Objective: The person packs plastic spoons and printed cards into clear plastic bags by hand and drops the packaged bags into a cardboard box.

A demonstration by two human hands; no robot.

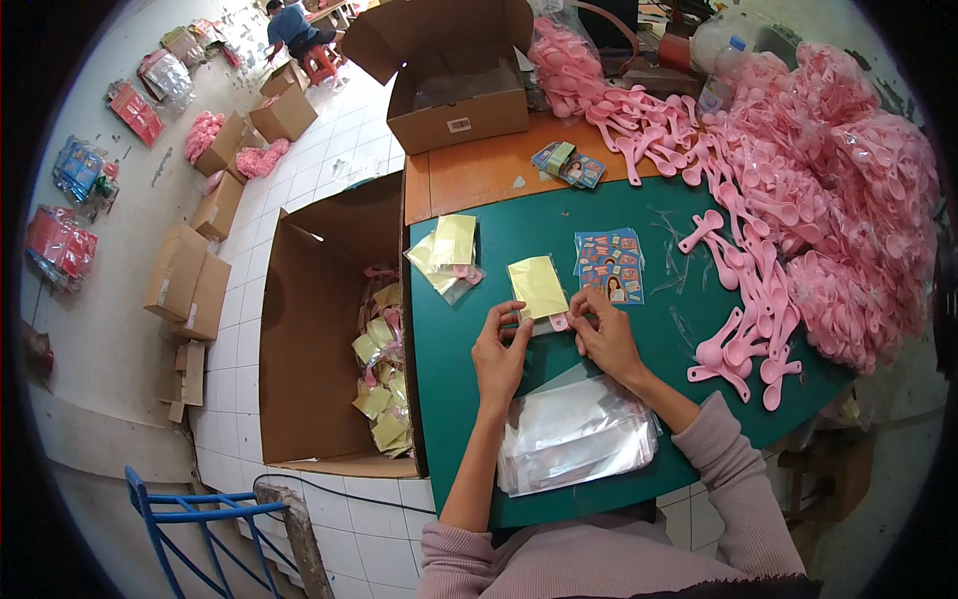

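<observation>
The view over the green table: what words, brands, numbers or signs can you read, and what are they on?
No text to quote.
Blue printed cards: lettering too small to read reliably.
Smaller pile of blue cards: too small.
White label on the open cardboard box: dark marks, too small.
Blue-capped plastic bottle: label unreadable.
Yellow paper at the hands: no print visible.

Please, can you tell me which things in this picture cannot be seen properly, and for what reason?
All in the head view:
- Pink piece in the packet between left hand and right hand: mostly hidden by the yellow card.
- Floor of the large cardboard box: covered partly by piled packets.
- Blue metal frame: cut off by the lower edge.
- Distant person's hands: too small.
</observation>
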